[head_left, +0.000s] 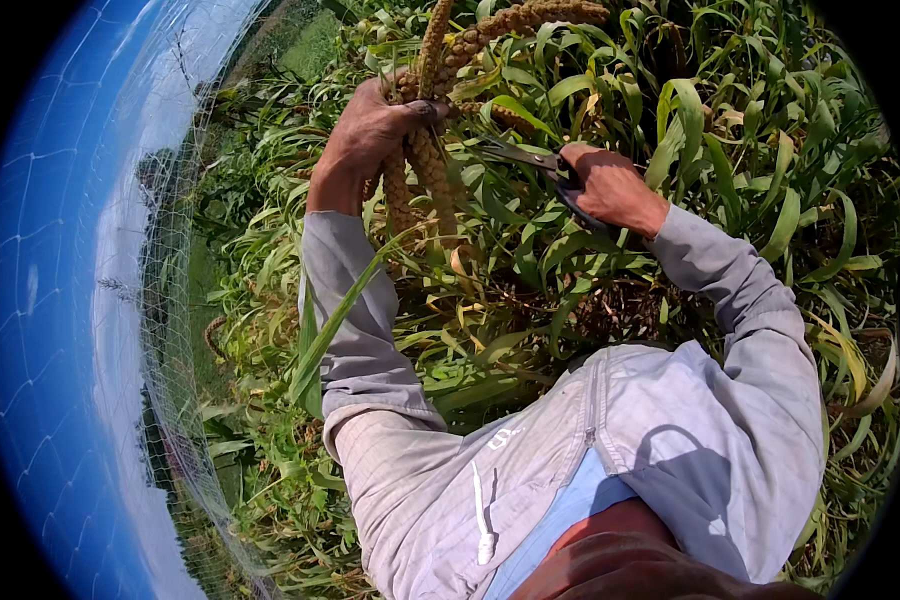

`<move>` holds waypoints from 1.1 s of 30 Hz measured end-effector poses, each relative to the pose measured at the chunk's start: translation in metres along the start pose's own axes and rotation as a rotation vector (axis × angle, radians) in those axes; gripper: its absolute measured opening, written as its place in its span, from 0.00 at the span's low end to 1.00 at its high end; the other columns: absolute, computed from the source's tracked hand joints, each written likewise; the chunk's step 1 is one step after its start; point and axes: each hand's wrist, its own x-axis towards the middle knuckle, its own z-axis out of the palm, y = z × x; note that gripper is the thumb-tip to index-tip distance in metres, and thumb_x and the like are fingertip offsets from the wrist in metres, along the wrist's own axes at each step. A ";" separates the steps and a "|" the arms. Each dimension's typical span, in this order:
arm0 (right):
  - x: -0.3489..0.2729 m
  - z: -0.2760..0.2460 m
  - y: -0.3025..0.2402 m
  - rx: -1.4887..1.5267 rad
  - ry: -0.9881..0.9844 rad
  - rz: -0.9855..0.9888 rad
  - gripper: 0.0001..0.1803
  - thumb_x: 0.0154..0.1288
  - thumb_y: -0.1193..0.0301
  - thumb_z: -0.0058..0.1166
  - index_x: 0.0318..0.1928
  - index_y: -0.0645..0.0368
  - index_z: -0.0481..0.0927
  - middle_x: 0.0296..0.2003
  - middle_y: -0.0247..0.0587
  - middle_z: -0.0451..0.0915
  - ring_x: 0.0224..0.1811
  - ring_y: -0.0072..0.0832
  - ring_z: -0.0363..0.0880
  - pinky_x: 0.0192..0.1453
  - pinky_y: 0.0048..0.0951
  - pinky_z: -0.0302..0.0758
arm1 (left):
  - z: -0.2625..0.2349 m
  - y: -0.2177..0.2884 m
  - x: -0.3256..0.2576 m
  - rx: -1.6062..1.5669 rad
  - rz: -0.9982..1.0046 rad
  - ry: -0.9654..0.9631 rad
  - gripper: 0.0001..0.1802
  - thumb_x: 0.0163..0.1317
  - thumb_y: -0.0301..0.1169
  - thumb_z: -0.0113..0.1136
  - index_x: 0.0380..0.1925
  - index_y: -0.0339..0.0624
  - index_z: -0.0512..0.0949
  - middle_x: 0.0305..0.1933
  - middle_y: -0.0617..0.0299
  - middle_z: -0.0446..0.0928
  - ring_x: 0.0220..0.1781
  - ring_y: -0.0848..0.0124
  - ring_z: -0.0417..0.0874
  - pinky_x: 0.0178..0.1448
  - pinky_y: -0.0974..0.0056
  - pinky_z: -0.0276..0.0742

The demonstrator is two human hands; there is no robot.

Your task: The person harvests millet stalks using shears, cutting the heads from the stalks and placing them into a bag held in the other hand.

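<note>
My left hand [385, 125] is closed around a bunch of tan foxtail millet heads [433, 170]. Some heads stick up past my thumb and bend to the right; others hang down below my palm. To its right, my right hand [610, 188] grips a pair of dark-handled scissors [530, 157]. Their blades point left toward the bunch, a little apart from it. Leaves behind the blades make it hard to tell how far they are spread. A long green leaf [345, 310] lies across my left sleeve.
Dense green and yellowing millet leaves [690, 130] surround both arms. A white mesh net [170, 330] runs along the left side, with sky beyond it. Dry brown stalks [610, 310] show low between the plants. One more millet head [215, 336] droops near the net.
</note>
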 end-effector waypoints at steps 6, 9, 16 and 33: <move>0.006 0.009 -0.013 0.079 -0.080 -0.062 0.25 0.58 0.51 0.60 0.26 0.62 0.71 0.18 0.53 0.70 0.22 0.47 0.73 0.29 0.45 0.69 | 0.006 0.015 -0.025 0.332 -0.120 0.079 0.09 0.57 0.30 0.66 0.36 0.38 0.80 0.31 0.64 0.81 0.31 0.74 0.80 0.37 0.65 0.77; -0.005 0.007 -0.012 0.183 -0.064 -0.094 0.30 0.59 0.46 0.57 0.22 0.64 0.72 0.12 0.50 0.64 0.15 0.41 0.66 0.25 0.42 0.67 | 0.011 0.008 -0.026 -0.049 -0.109 0.132 0.10 0.57 0.31 0.67 0.35 0.37 0.80 0.32 0.63 0.81 0.31 0.74 0.81 0.37 0.65 0.78; -0.048 -0.040 -0.025 0.780 -0.310 0.242 0.19 0.67 0.57 0.57 0.30 0.62 0.79 0.14 0.27 0.69 0.15 0.18 0.72 0.19 0.22 0.69 | -0.005 0.013 0.014 -0.350 0.176 0.249 0.14 0.56 0.30 0.70 0.39 0.34 0.81 0.31 0.58 0.83 0.30 0.71 0.83 0.35 0.66 0.79; -0.194 -0.121 0.017 0.314 -0.094 0.366 0.14 0.57 0.65 0.56 0.32 0.66 0.74 0.23 0.41 0.72 0.26 0.26 0.71 0.32 0.31 0.69 | 0.098 0.055 0.071 -0.119 0.078 -0.199 0.17 0.53 0.37 0.73 0.38 0.37 0.83 0.33 0.63 0.83 0.31 0.76 0.81 0.36 0.68 0.77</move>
